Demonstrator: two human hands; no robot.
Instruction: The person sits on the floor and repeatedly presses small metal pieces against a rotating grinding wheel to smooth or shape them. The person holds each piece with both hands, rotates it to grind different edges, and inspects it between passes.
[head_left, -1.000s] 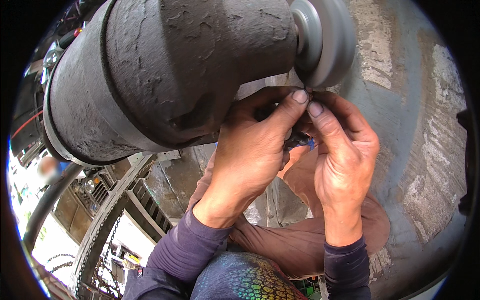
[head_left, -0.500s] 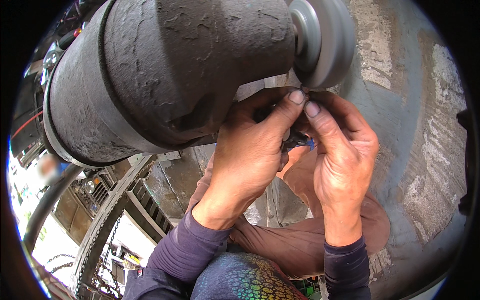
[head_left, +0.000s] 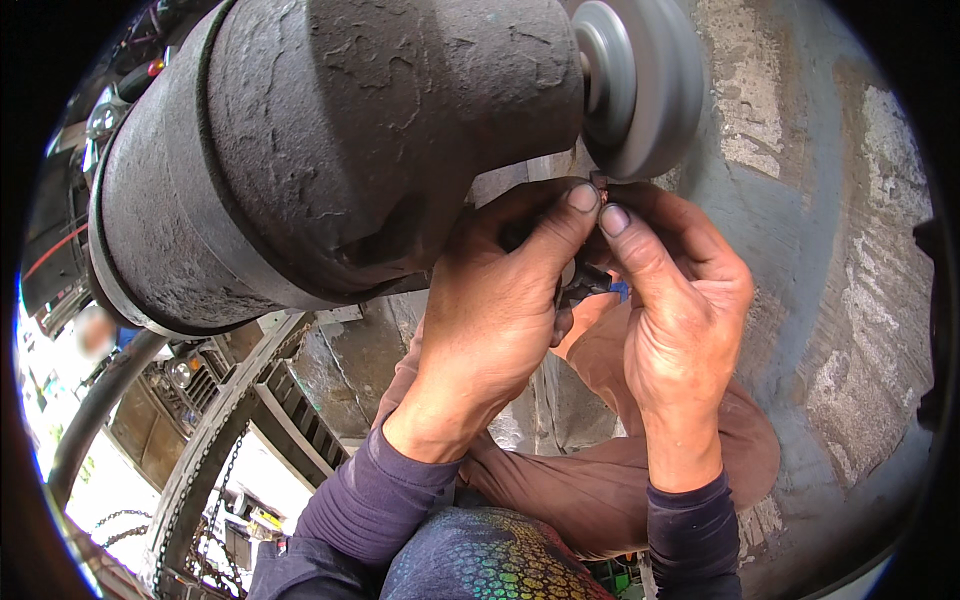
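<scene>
My left hand [head_left: 490,285] and my right hand [head_left: 675,290] meet just under a grey grinding wheel [head_left: 655,100] of a large dark grinder [head_left: 370,130]. Thumbs and fingers of both hands pinch a small dark piece with a copper-coloured part [head_left: 603,190]. Its upper end sits right by the wheel's lower edge; whether they touch I cannot tell. Most of the piece is hidden by my fingertips. The wheel's face looks smooth and blurred. Below my left fingers a black object [head_left: 585,285] with a blue bit shows between the hands, partly covered.
The grinder's rounded housing fills the upper left. A worn concrete floor [head_left: 770,230] with grey patches lies to the right. At lower left are a metal frame [head_left: 215,440] with a hanging chain [head_left: 230,470]. My bent leg in brown trousers [head_left: 570,490] is below my hands.
Both hands have shifted very slightly left, and a little more of the piece's coppery part shows between the thumbs. The grip stays the same.
</scene>
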